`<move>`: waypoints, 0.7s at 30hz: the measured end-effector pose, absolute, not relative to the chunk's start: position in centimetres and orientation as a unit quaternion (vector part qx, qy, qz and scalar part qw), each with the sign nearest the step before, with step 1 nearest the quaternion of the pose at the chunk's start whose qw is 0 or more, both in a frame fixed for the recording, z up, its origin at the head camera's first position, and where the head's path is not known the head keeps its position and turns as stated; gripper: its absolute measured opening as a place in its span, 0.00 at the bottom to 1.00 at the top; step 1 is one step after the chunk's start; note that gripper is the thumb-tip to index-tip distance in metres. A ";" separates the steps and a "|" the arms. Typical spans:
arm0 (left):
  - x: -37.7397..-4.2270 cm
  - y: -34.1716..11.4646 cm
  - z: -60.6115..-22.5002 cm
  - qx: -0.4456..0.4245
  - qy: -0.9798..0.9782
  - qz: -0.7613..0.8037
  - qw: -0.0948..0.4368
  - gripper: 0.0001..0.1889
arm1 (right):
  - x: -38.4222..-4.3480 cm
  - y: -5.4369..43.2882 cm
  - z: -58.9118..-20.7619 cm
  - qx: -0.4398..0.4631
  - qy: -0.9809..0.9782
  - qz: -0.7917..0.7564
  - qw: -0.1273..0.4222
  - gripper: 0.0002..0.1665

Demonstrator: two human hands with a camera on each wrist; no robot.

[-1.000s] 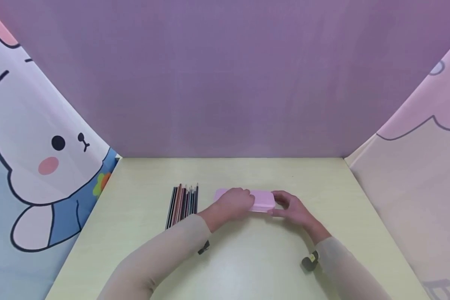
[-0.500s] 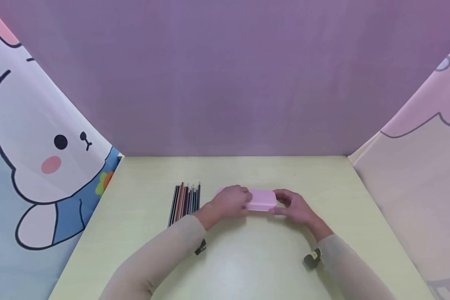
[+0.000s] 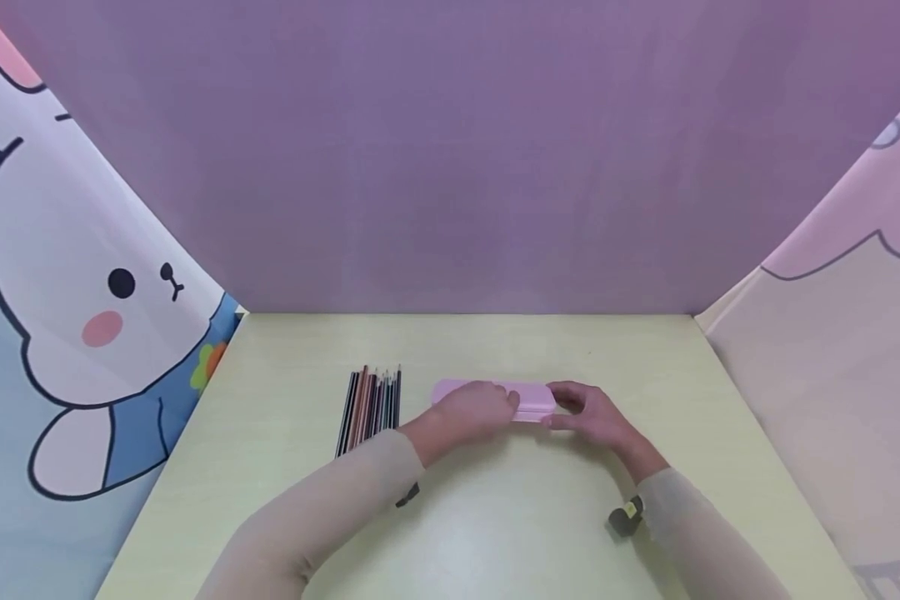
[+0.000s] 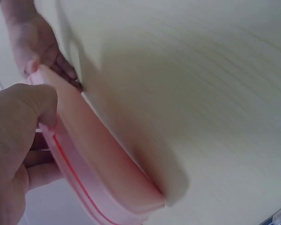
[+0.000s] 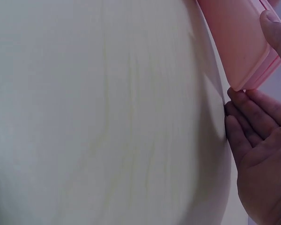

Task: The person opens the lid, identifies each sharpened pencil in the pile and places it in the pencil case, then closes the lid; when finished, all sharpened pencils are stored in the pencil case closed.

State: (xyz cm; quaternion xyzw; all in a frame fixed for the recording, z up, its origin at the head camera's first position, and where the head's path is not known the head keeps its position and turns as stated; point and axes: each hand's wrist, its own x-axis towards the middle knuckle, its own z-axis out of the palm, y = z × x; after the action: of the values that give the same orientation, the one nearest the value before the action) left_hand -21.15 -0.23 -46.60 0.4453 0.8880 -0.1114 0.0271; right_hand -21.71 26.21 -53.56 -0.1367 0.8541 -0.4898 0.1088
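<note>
A closed-looking pink pencil case (image 3: 534, 395) lies lengthwise near the middle of the table. Over its left half is my left hand (image 3: 471, 410), gripping it from above. In the left wrist view that hand's thumb (image 4: 47, 105) sits by the case's seam, with the other fingers on the far side. My right hand (image 3: 594, 417) holds the right end between thumb and fingers. The right wrist view shows its thumb (image 5: 274, 28) on the case's side and its fingers around the corner. Part of the case is hidden under my left hand.
A row of several pencils (image 3: 367, 404) lies left of the case, partly behind my left sleeve (image 3: 330, 508). The pale table (image 3: 510, 517) meets a purple wall (image 3: 457, 167) at the back. Printed fabric panels stand at both sides. A small black device (image 3: 624, 520) is at my right wrist.
My left hand has shifted slightly left, then back right along the case, uncovering its left end again. The right hand keeps its hold, and the case stays in nearly the same place.
</note>
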 end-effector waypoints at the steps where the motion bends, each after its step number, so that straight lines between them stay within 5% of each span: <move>1: -21.3 -0.4 -46.6 0.442 0.891 -0.101 0.032 0.20 | -21.7 26.3 -53.6 -0.135 0.852 -0.493 0.112 0.41; 8: -22.8 -2.2 -46.4 0.439 0.897 0.034 0.040 0.03 | -21.8 26.5 -53.7 -0.138 0.846 -0.502 0.113 0.44; 17: -24.0 -4.4 -47.0 0.427 0.882 0.185 0.070 0.15 | -21.6 26.6 -54.1 -0.118 0.855 -0.494 0.109 0.49; 21: -24.2 -5.3 -47.1 0.410 0.889 0.196 0.055 0.10 | -21.5 26.4 -54.1 -0.116 0.859 -0.489 0.102 0.49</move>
State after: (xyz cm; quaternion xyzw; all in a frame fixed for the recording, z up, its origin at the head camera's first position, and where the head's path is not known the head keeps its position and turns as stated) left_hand -24.24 -5.31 -47.14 0.4095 0.8892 0.1961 0.0554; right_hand -21.49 26.39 -54.11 -0.1162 0.8585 -0.4888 0.1023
